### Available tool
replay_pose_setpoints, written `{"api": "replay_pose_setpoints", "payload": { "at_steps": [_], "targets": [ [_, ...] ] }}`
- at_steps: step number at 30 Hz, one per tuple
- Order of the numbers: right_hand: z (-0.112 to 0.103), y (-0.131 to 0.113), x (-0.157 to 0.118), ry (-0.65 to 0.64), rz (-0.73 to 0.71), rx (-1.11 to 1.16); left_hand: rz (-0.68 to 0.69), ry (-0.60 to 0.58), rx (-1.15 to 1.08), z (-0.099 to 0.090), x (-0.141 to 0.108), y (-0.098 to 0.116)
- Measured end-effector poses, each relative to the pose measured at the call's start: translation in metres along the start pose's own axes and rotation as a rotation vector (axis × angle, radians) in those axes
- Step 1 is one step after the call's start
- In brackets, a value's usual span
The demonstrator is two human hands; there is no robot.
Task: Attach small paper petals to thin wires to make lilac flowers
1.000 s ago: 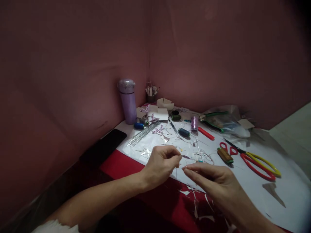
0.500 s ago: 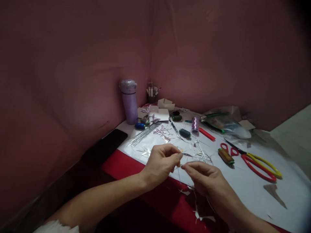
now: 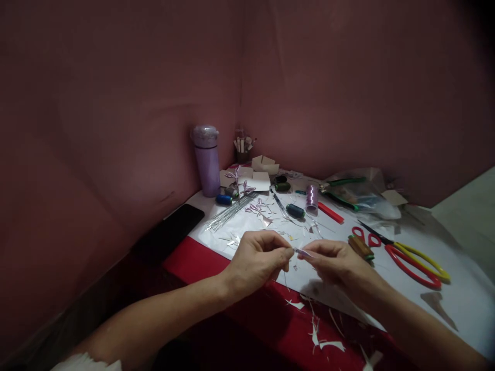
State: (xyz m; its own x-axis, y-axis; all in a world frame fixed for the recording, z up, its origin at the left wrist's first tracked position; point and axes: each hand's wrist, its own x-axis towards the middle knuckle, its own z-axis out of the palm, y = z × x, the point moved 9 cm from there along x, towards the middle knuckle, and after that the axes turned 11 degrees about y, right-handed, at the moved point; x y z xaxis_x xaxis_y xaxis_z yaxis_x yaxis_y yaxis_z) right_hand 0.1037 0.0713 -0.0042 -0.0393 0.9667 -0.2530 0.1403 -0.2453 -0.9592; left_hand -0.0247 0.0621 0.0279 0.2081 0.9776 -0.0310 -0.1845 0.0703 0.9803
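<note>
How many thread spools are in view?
7: blue spool and grey spool by the bottle; black spool and green spool beside the card; teal spool, purple spool mid-table; brown spool by the right hand. Others may be hidden.

Paper sheet (image 3: 417,226) over cloth (image 3: 185,263); phone (image 3: 181,226) at sheet's left edge; tumbler (image 3: 209,172) behind phone; pencil cup (image 3: 242,154) in far corner, right of tumbler; wire bundle (image 3: 228,214) on sheet, before tumbler; folded card (image 3: 265,165) behind wires; upright thread spool (image 3: 311,198) right of wires, flat strip (image 3: 330,212) just right of it; pliers (image 3: 342,181) behind strip, at left part of plastic bag (image 3: 375,201); large scissors (image 3: 415,265) on right, thread bobbin (image 3: 360,247) left of them; paper scraps (image 3: 330,345) on cloth, before sheet.
</note>
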Motion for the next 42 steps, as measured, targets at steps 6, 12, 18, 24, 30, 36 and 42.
{"api": "replay_pose_setpoints", "payload": {
  "at_steps": [6, 12, 18, 24, 30, 36, 42],
  "targets": [
    [0.023, 0.005, -0.03, 0.049, -0.131, -0.098, 0.12, 0.146, 0.117, -0.015, 0.01, -0.001],
    [0.009, -0.064, -0.023, 0.024, -0.458, -0.478, 0.083, -0.077, 0.219, 0.005, 0.007, -0.01],
    [0.005, -0.036, 0.01, -0.077, -0.184, -0.187, -0.117, -0.135, -0.103, 0.011, -0.001, -0.012],
    [0.025, 0.005, -0.017, 0.016, -0.079, -0.045, -0.07, 0.052, -0.1, -0.005, 0.009, -0.013],
    [0.022, -0.024, -0.038, 0.104, -0.35, -0.25, -0.001, 0.129, 0.053, -0.012, 0.012, -0.009],
    [0.02, -0.03, -0.038, 0.085, -0.482, -0.379, -0.129, 0.049, -0.169, -0.004, 0.008, -0.014],
    [-0.006, -0.032, -0.021, 0.211, -0.58, -0.401, -0.246, -0.081, -0.247, 0.004, 0.002, -0.022]
  ]
}}
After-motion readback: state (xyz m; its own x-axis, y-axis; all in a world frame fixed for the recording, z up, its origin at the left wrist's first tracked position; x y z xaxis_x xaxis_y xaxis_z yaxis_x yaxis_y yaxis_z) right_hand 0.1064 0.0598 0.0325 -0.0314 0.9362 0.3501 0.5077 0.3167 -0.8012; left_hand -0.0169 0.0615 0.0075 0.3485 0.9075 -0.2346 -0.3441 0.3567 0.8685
